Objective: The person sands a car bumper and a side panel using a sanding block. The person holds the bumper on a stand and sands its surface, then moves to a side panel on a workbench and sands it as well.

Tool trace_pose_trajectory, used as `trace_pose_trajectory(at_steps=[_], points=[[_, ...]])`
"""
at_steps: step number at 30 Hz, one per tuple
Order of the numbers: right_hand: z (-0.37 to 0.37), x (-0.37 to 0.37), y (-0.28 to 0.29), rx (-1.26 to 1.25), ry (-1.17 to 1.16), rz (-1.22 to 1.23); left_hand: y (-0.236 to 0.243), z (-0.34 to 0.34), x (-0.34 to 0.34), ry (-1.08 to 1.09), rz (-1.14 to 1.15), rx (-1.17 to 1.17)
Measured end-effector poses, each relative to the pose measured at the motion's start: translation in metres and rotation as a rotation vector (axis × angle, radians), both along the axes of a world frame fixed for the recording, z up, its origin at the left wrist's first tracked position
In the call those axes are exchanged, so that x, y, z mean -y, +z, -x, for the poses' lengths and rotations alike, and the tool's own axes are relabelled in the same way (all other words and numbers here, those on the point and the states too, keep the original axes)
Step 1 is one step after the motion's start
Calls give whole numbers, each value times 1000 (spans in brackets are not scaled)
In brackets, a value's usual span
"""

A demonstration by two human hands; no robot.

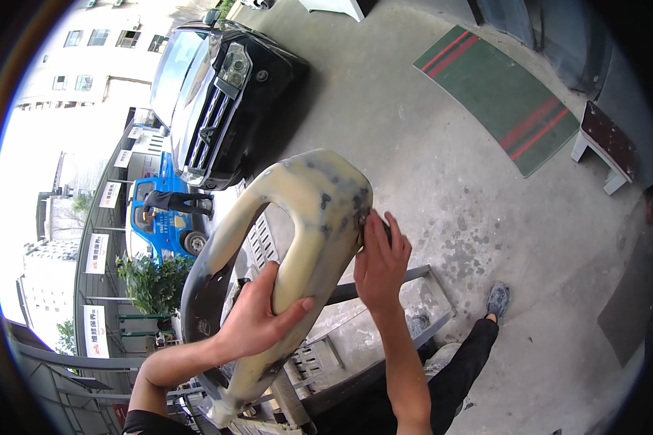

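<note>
A car bumper, its surface covered in patchy yellow and grey filler with dark spots, is propped up before me at a tilt. My left hand grips its bar beside the large opening, thumb on the outer face and fingers going round behind the edge. At the bumper's right end, my right hand presses bent fingers against the spotted corner. A small dark bit shows between those fingers, but what it is stays hidden. Under the bumper is a metal stand, partly covered by it.
A black car stands beyond, with a blue vehicle and a person in dark clothes farther left. A green striped mat lies at the right, near a small bench. A bushy plant grows at the left.
</note>
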State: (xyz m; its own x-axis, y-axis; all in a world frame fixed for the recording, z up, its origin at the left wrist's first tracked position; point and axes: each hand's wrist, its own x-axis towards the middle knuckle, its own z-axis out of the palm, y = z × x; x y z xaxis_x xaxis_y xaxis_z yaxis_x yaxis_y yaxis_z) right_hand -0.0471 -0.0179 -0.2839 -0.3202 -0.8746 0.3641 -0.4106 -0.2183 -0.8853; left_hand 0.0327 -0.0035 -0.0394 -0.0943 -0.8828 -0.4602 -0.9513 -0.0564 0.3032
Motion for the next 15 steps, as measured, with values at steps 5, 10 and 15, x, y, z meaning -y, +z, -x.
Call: trace_pose_trajectory(at_steps=[5,10,15], points=[[-3,-13,9,65,44,-44,2,3,-3,-23,3,-2],[3,-5,7,31,41,-79,2,4,3,10,-32,2],[-7,-32,18,69,38,-63,0,1,2,-10,-2,3]])
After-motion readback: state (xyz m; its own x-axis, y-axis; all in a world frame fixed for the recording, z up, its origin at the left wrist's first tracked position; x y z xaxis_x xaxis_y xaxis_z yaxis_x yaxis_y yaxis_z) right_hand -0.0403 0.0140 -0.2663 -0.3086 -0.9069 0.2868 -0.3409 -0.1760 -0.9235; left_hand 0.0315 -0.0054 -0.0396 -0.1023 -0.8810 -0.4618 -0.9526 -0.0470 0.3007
